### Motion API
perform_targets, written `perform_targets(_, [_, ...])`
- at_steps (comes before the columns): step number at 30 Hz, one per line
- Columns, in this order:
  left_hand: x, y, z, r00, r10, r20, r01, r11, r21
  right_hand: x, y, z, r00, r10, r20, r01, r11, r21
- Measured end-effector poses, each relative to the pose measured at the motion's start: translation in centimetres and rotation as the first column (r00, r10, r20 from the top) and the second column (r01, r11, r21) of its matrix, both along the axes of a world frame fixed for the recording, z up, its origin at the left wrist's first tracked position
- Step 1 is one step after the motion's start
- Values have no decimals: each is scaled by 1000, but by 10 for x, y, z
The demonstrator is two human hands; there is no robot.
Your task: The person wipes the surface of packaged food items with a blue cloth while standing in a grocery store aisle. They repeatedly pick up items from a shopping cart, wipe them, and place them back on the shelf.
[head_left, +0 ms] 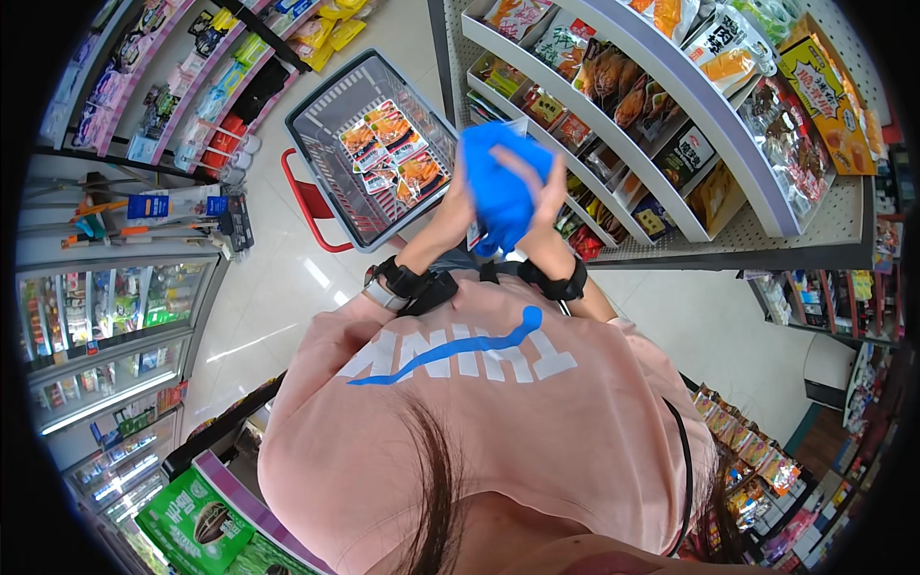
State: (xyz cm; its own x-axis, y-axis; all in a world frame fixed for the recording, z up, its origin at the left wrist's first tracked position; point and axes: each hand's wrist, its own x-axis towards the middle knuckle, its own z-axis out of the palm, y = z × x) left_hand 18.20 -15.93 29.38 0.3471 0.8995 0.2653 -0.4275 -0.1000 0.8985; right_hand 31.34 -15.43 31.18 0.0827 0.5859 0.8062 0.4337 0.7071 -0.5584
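Observation:
A bunched blue cloth (496,187) is held up in front of my chest, blurred by motion. My left hand (458,194) grips its left side, with most of the fingers hidden behind it. On the other side, my right hand (548,198) holds the cloth with fingers lying across its front. Pale edges beside the cloth are too blurred to tell. Ahead and to the left, a grey plastic shopping basket (323,154) with a red handle (307,200) stands by the shelves. Several printed food packets (392,140) lie inside it.
A white tiered shelf rack (625,108) of packaged snacks curves close ahead on the right. Shelves with purple edging (172,108) stand at the far left. Glass-door coolers (115,302) line the left side. Behind me is a shelf holding a green packet (194,521).

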Motion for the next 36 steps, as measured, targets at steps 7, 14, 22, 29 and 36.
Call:
perform_targets(7, [12,1,6,967,144,-208,-212,911,-354,18,27,-2,994,-53,-92,44,994,-103])
perform_targets(14, [1,23,20,938,45,344,153,837,-526,31,12,-40,998,-39,45,46,985,-168])
perform_targets(22, [12,9,-18,976,-9,216,148,755,-639,20,-6,-23,982,-77,172,108,978,-178])
perform_targets(29, [11,21,22,956,-76,282,235,773,-589,44,-11,-38,910,-77,408,42,995,96])
perform_targets(36, [9,17,42,986,-62,154,140,808,-573,66,0,-36,973,-222,61,229,960,-162])
